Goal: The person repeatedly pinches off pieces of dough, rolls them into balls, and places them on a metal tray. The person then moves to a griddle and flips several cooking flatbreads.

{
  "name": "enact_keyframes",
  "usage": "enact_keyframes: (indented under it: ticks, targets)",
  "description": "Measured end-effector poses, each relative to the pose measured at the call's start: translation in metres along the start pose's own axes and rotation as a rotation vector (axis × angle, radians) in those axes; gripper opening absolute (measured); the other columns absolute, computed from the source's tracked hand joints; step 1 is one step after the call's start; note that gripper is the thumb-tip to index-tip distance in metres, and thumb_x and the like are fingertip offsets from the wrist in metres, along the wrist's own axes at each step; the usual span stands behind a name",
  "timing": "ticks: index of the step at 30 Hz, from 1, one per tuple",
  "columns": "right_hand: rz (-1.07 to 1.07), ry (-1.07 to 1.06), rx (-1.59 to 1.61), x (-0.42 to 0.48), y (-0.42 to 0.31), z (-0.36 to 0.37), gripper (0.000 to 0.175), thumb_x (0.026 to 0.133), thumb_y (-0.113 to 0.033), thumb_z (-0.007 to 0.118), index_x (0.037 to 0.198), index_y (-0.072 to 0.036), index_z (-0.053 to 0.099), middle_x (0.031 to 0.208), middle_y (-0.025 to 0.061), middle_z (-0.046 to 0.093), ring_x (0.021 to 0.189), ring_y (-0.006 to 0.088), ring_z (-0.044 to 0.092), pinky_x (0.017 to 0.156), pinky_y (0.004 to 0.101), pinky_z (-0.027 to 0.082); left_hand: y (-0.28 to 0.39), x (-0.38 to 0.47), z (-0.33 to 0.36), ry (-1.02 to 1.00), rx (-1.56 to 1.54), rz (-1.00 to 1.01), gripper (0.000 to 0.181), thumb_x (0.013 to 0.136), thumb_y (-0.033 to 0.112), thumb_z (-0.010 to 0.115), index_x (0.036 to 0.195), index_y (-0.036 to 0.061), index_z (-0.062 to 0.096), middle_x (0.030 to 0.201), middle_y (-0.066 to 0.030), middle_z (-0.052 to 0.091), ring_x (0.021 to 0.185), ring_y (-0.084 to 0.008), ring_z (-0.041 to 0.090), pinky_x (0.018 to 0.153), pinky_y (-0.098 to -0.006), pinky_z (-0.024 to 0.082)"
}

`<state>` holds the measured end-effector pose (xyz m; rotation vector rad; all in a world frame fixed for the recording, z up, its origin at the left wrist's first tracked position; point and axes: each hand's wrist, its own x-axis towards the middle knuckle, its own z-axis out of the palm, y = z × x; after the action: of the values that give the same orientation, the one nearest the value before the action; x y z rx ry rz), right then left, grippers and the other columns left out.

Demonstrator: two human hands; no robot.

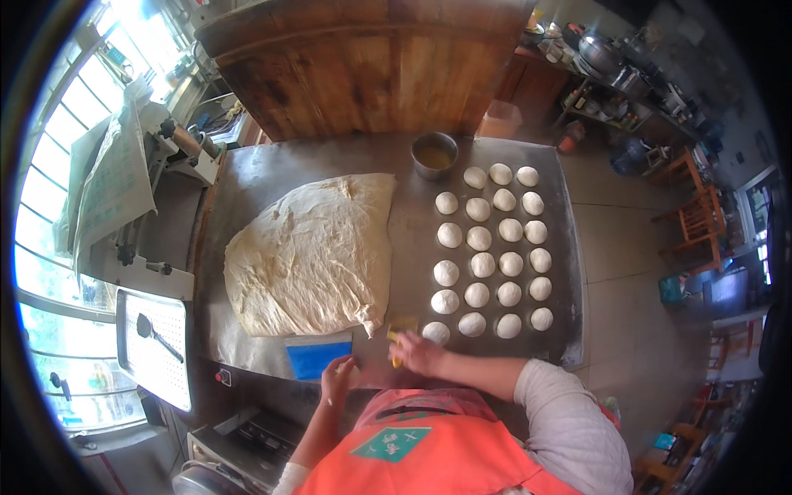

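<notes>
My left hand is at the near edge of the metal-topped table, its fingers curled around a small pale dough piece, partly hidden. My right hand grips the yellow handle of a flat tool, apparently a brush, its broad tan end against the tabletop. Just beyond my left hand lies a blue dough scraper with a pale edge. A large floured dough slab spreads over the table's left half. Rows of round dough balls stand on the right; the nearest ball is beside my right hand.
A steel pot with yellowish liquid stands at the far edge, before a tall wooden panel. On the left are a cloth-draped machine and a perforated tray holding a black utensil. Tiled floor lies right.
</notes>
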<state>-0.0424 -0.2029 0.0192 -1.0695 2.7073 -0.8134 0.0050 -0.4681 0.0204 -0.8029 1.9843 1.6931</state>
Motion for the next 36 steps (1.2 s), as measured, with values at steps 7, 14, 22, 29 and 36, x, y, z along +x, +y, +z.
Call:
enact_keyframes:
  ticks: [7,14,22,29,36]
  targets:
    - [0.350,0.022,0.918,0.026,0.038,-0.035,0.007,0.085,-0.015,0.070,0.089,-0.009,0.071,0.084,0.0064,0.069,0.080,0.0136,0.065,0.072,0.0319,0.052,-0.018,-0.008,-0.041,0.038,-0.070,-0.035,0.030,0.091,0.024,0.070,0.110,0.0018,0.070,0.093,-0.0065,0.070,0.081,-0.0150,0.065,0.072,-0.0289,0.053]
    - [0.419,0.485,0.218,0.148,0.232,-0.139,0.012,0.085,-0.018,0.072,0.093,-0.011,0.070,0.087,0.0108,0.069,0.081,0.0260,0.068,0.073,0.0373,0.052,-0.035,-0.014,-0.040,0.159,0.048,-0.098,0.036,0.088,0.029,0.073,0.112,0.0013,0.070,0.094,-0.0075,0.069,0.081,-0.0165,0.065,0.071,-0.0304,0.054]
    - [0.564,0.339,0.669,0.121,0.210,-0.052,0.012,0.093,-0.018,0.058,0.095,-0.006,0.062,0.094,0.0171,0.058,0.095,0.0349,0.059,0.079,0.0450,0.049,-0.021,-0.019,0.006,0.078,0.019,-0.141,0.034,0.088,0.028,0.073,0.112,0.0039,0.071,0.095,-0.0070,0.068,0.081,-0.0169,0.065,0.067,-0.0303,0.054]
    - [0.078,0.005,0.332,-0.017,0.012,-0.015,0.030,0.080,-0.005,0.066,0.110,-0.009,0.066,0.122,0.0115,0.058,0.114,0.0289,0.058,0.089,0.0393,0.055,-0.010,0.016,0.028,0.002,0.064,-0.068,0.031,0.089,0.027,0.073,0.110,0.0045,0.071,0.095,-0.0063,0.068,0.082,-0.0153,0.064,0.070,-0.0292,0.054]
    - [0.173,0.745,0.550,0.073,0.089,-0.122,0.016,0.093,-0.006,0.064,0.109,-0.003,0.063,0.104,0.0140,0.066,0.094,0.0295,0.066,0.080,0.0367,0.054,0.018,0.022,0.041,-0.054,-0.059,0.001,0.032,0.097,0.028,0.055,0.101,0.0010,0.071,0.095,-0.0077,0.069,0.081,-0.0181,0.066,0.068,-0.0297,0.054]
